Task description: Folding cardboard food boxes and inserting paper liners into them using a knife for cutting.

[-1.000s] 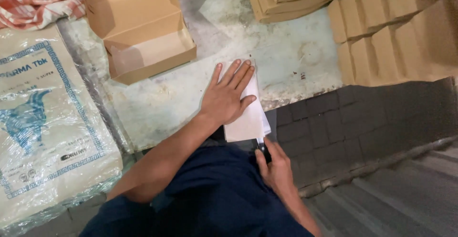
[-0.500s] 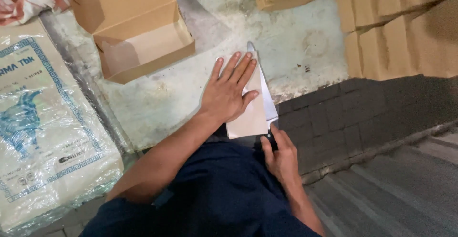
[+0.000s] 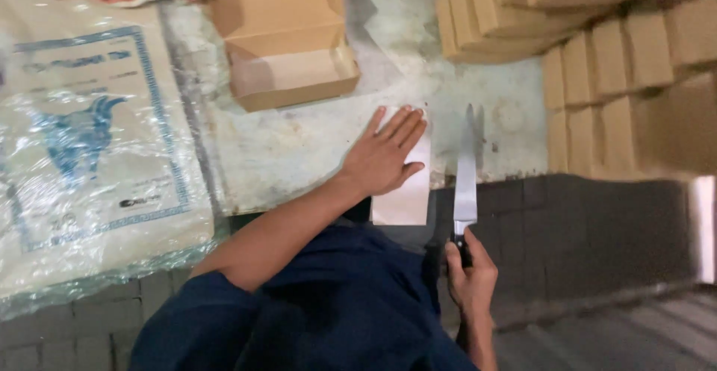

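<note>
While the left hand (image 3: 385, 156) lies flat with its fingers spread, palm down on a white sheet of folded paper (image 3: 407, 192), the right hand (image 3: 469, 272) is closed around the dark handle of a long steel kitchen knife (image 3: 466, 180). That paper sits under and just beyond the left palm, its near end hanging over the edge of the pale, scuffed worktop (image 3: 299, 147). The knife lies just to the right of the paper and of the left fingertips, its blade pointing away from the body and its tip out past them; whether the edge touches the paper cannot be told from this view.

Judging from this, the work in hand is slicing the sheet along its right side. To do it well, the left hand should press evenly so the paper cannot creep, with its fingertips held back from the blade's line. The blade would best run low and flat along the fold, drawn in one steady stroke; sawing is likely to tear thin paper.

Beyond the left hand stands an open brown cardboard box (image 3: 287, 50). Off to its left lies a large plastic-wrapped sack with blue printing (image 3: 89, 147). Beyond and to the right of the right hand, flattened brown cardboard boxes (image 3: 597, 50) are stacked in rows.
</note>
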